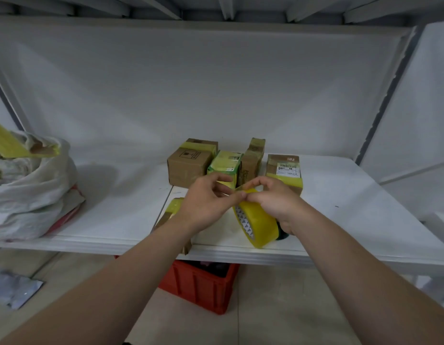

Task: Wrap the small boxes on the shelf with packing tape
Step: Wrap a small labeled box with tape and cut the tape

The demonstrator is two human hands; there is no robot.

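Head view: right hand (275, 202) grips a glossy yellow tape roll (259, 226); left hand (203, 205) pinches its thin translucent end, near matte cardboard boxes (188, 168).

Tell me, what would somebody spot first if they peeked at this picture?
The bright roll of yellow tape jumps out first, in the middle near the front of the white shelf. The right hand holds it while the left hand pinches its loose end. Just behind stand the small boxes, banded in yellow tape, and a red crate sits on the floor under the shelf.
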